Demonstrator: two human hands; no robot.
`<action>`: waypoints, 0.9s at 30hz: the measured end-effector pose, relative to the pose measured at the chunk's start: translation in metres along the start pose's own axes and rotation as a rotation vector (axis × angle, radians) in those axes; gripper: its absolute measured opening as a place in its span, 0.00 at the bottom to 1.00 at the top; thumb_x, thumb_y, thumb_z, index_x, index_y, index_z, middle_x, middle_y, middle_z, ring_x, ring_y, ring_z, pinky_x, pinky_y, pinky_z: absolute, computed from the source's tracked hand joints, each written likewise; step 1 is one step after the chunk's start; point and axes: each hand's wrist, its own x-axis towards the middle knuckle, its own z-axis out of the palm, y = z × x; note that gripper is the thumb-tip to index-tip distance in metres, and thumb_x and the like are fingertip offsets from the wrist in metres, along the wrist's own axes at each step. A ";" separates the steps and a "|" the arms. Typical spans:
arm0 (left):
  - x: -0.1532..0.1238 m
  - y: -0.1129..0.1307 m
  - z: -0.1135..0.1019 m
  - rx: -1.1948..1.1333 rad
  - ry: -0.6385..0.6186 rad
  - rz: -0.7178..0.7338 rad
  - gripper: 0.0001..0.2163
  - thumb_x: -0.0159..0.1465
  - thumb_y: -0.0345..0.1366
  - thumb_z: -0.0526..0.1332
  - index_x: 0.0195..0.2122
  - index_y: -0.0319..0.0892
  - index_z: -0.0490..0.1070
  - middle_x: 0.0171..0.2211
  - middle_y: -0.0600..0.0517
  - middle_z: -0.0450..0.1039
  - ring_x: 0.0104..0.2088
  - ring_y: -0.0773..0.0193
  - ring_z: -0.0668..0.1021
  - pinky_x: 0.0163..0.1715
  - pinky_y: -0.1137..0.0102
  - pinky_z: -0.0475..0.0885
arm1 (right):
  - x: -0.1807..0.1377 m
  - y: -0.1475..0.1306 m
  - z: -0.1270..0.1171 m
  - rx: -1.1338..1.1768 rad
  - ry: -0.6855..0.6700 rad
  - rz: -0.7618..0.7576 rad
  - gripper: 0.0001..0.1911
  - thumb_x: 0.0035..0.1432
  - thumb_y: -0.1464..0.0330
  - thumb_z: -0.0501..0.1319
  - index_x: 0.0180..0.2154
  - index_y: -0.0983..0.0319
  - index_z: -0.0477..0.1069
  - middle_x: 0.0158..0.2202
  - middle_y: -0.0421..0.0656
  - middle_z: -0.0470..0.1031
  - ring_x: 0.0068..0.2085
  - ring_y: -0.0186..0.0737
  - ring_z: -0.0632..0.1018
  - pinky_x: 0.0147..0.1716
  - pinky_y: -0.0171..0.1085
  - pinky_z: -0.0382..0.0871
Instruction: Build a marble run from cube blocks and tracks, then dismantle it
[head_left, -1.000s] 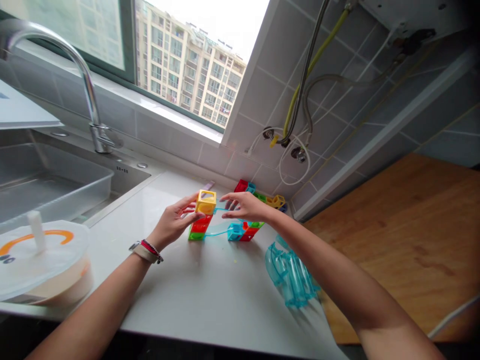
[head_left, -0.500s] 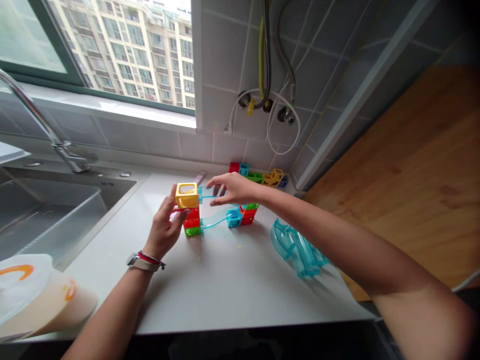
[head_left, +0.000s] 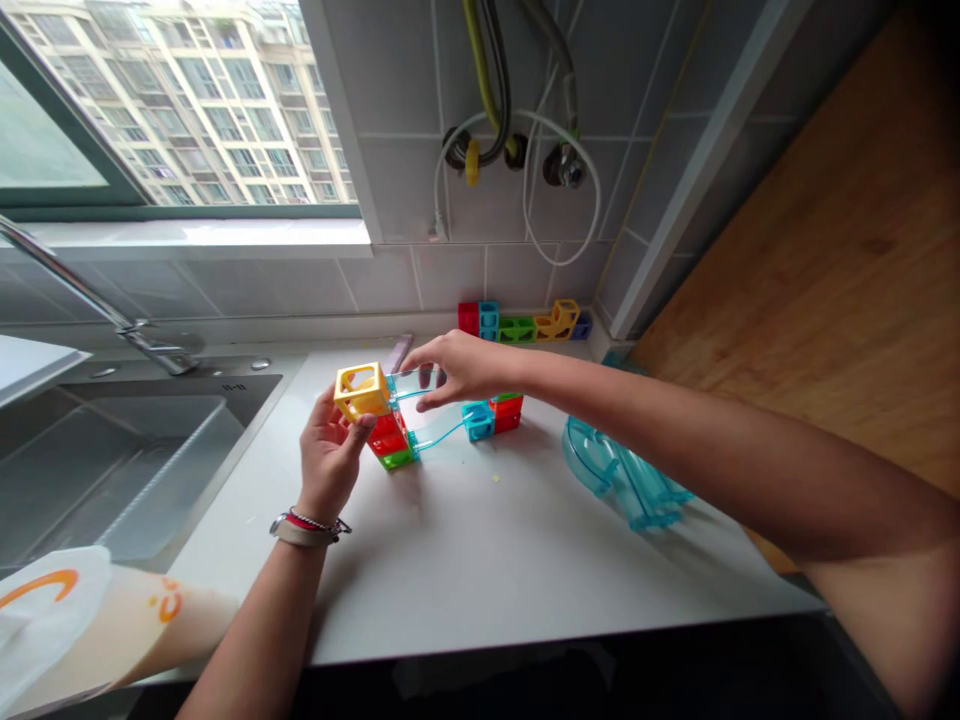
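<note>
My left hand (head_left: pixel 330 455) holds the yellow hollow cube block (head_left: pixel 361 391) at the top of a small tower, thumb on its near side. Under it are a red block (head_left: pixel 388 434) and a green block (head_left: pixel 397 458); the tower leans left. My right hand (head_left: pixel 469 365) reaches across with curled fingers gripping the upper clear blue track piece (head_left: pixel 411 384), which meets the tower near the yellow cube. A lower clear blue track (head_left: pixel 442 436) runs from the tower to a blue cube block (head_left: pixel 478 421), beside a red block (head_left: pixel 508 413). My right hand partly hides that second stack.
Several loose clear blue track pieces (head_left: pixel 626 475) lie on the right of the counter (head_left: pixel 480 570). Coloured blocks (head_left: pixel 517 329) line the back wall. At left are a sink (head_left: pixel 247 400) with a faucet (head_left: pixel 154 345) and a paper cup-like container (head_left: pixel 135 620).
The tower's top has tipped left with my left hand on the yellow cube. My right hand has stayed at the upper track. The camera view has shifted.
</note>
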 end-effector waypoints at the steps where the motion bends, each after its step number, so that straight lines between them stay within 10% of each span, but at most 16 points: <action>1: 0.000 -0.001 -0.001 -0.013 -0.007 -0.015 0.31 0.60 0.45 0.74 0.64 0.46 0.70 0.55 0.44 0.77 0.52 0.53 0.81 0.53 0.62 0.77 | 0.000 0.000 0.000 -0.003 0.005 0.004 0.26 0.54 0.68 0.76 0.53 0.65 0.77 0.40 0.44 0.83 0.36 0.37 0.79 0.41 0.35 0.66; 27: 0.002 0.008 0.002 -0.046 -0.082 -0.094 0.25 0.62 0.42 0.72 0.60 0.46 0.72 0.54 0.45 0.77 0.52 0.54 0.81 0.53 0.63 0.78 | 0.004 0.003 0.007 -0.059 0.029 -0.014 0.25 0.55 0.66 0.76 0.55 0.63 0.79 0.41 0.44 0.84 0.38 0.39 0.80 0.42 0.35 0.67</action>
